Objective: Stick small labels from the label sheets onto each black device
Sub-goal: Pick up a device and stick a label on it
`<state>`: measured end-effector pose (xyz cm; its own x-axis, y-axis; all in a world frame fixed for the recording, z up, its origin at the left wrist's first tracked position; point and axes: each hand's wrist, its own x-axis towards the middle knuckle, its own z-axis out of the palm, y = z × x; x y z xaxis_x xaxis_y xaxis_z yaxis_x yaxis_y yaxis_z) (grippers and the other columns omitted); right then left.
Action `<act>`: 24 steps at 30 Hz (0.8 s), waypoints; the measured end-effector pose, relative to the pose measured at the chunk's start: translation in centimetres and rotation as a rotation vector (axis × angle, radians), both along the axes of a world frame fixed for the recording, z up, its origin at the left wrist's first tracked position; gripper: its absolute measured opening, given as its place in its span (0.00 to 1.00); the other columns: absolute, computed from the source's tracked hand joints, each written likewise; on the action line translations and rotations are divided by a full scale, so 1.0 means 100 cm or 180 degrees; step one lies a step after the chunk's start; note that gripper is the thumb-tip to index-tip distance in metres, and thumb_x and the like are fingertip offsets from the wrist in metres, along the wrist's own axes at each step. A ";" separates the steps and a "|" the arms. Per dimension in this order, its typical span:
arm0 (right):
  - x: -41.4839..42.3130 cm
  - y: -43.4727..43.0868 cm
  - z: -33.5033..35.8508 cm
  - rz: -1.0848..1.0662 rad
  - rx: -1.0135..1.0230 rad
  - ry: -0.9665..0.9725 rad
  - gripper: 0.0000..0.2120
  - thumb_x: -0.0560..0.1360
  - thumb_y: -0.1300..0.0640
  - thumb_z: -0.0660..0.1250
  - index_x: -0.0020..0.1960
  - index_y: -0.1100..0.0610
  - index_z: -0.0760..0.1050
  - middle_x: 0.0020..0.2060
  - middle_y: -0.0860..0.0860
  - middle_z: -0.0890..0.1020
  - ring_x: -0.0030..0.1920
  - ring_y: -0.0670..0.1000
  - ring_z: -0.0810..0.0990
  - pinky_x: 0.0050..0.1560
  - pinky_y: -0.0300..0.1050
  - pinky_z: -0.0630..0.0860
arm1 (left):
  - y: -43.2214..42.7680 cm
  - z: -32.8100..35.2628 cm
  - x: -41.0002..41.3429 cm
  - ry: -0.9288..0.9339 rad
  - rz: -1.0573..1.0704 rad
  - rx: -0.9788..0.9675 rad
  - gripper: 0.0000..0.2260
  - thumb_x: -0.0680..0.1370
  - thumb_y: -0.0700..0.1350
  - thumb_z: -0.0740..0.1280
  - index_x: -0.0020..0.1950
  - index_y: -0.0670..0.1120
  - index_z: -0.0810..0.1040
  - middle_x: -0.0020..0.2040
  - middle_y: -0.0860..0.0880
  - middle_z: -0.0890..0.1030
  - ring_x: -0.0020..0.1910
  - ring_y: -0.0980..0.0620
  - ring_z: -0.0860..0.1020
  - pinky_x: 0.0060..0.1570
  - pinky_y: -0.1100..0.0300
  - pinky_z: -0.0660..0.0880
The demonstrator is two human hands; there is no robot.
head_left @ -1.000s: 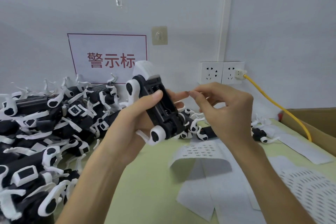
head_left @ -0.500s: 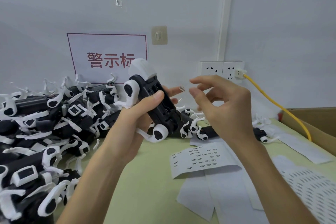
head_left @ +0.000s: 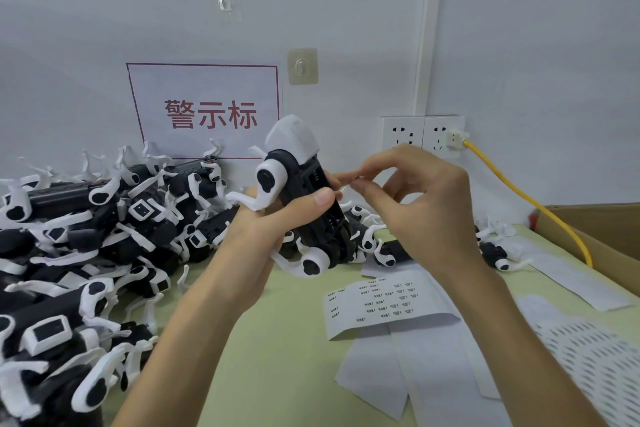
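Note:
My left hand (head_left: 277,239) grips a black device (head_left: 311,215) with white caps and straps, held upright above the table, thumb across its open side. Beside the device's top, my right hand (head_left: 426,208) pinches thumb and forefinger together against my left fingertips. A small label (head_left: 358,179) sits in that pinch, mostly hidden. Below my right wrist, a label sheet (head_left: 381,302) with several printed labels lies flat on the green table (head_left: 277,357). A big pile of black devices (head_left: 86,253) fills the left side.
Stripped backing sheets (head_left: 581,357) and paper strips cover the table at right. A cardboard box (head_left: 609,232) stands at the far right edge. A yellow cable (head_left: 502,184) runs from the wall socket (head_left: 446,135) towards the box. A few more devices (head_left: 495,253) lie by the wall.
The label sheet dropped flat onto the table. My right hand opened, then closed again in a pinch at my left fingertips. The device turned more upright.

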<state>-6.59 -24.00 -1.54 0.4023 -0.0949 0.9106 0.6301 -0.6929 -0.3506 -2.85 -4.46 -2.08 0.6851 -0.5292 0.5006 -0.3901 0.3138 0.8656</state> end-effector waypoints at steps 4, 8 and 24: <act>-0.002 0.001 0.001 0.0066 0.0113 0.0049 0.10 0.72 0.58 0.78 0.48 0.47 0.81 0.41 0.44 0.84 0.30 0.50 0.80 0.34 0.40 0.77 | -0.001 0.002 -0.001 -0.0019 0.0003 -0.0037 0.13 0.71 0.52 0.72 0.53 0.49 0.84 0.60 0.48 0.85 0.64 0.46 0.81 0.65 0.43 0.76; -0.002 0.000 0.000 -0.0050 0.0052 0.0051 0.06 0.72 0.59 0.79 0.45 0.52 0.84 0.40 0.44 0.84 0.30 0.50 0.80 0.34 0.41 0.77 | -0.001 0.002 -0.002 -0.0071 0.0035 -0.0051 0.10 0.70 0.52 0.73 0.49 0.53 0.86 0.57 0.50 0.86 0.62 0.47 0.82 0.65 0.41 0.76; 0.001 0.000 -0.003 -0.0297 -0.0214 -0.0150 0.07 0.71 0.63 0.79 0.42 0.55 0.82 0.38 0.45 0.80 0.28 0.49 0.77 0.34 0.38 0.74 | -0.005 0.001 -0.003 -0.0054 0.0219 0.0058 0.11 0.70 0.53 0.73 0.52 0.55 0.87 0.60 0.49 0.86 0.63 0.49 0.82 0.66 0.46 0.75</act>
